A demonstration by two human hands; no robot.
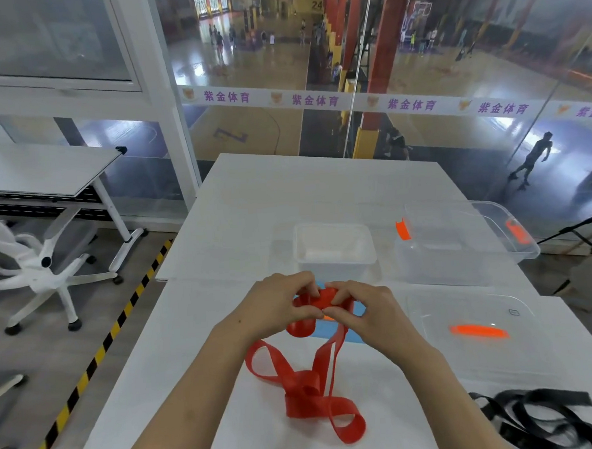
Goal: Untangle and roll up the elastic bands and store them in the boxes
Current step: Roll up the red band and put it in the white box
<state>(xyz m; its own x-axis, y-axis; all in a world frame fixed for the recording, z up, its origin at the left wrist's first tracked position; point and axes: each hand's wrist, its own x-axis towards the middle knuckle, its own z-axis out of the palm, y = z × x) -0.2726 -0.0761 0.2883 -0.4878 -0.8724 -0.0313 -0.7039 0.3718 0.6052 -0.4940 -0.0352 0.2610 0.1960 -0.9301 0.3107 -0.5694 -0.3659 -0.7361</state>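
Both my left hand (281,302) and right hand (362,311) pinch closed on the red band (306,388) roll between them. Tail below my grip looks knotted; judging it snags and the roll loosens.

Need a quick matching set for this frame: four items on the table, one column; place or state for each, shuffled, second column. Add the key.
Things:
1. red band
2. black band
3. white box
4. clear lid with orange handle

Places or states:
A. lying loose at the near right corner of the table
B. open, just beyond the hands
C. partly rolled, one end held in both hands
D. flat on the table, right of the hands

Pairs: 1-C, 2-A, 3-B, 4-D
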